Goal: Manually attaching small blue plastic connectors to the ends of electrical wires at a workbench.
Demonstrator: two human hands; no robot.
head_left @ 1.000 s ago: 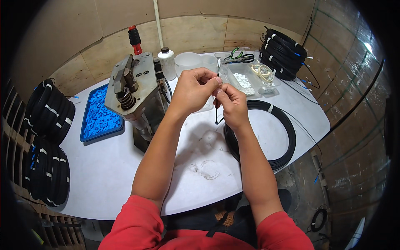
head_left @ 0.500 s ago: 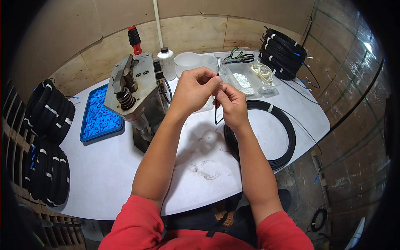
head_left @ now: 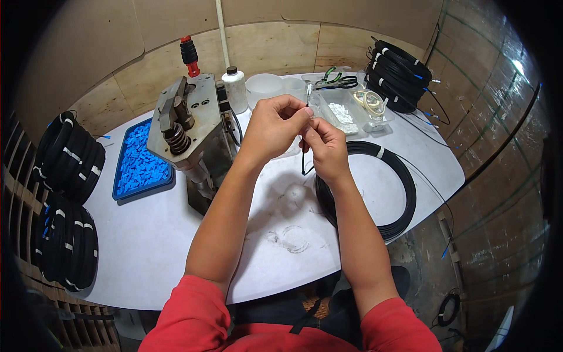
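Above the middle of the white table, my left hand point(head_left: 272, 126) is closed, thumb and fingers pinching a thin black cable point(head_left: 303, 161). My right hand point(head_left: 329, 151) is closed on the same cable just beside it, the fingertips of both hands almost touching. From the top of the pinch sticks up a small whitish connector point(head_left: 308, 90). Below the fingers the cable hangs down and bends near its lower visible part. What lies between the fingertips is hidden. A coil of black cable point(head_left: 410, 193), tied with white tape, lies on the table, partly behind my right forearm.
Left of my arms stands a metal press point(head_left: 202, 117) with a red-black handle. Beside it sits a blue tray point(head_left: 119, 196) of small blue parts. At the back are a white bottle point(head_left: 236, 91), a clear box point(head_left: 328, 97) with white pieces, pliers point(head_left: 334, 79) and stacked cable coils point(head_left: 393, 76).
Hardly anything differs. The whitish connector tip has shifted very slightly, while both hands keep their pinch on the cable.
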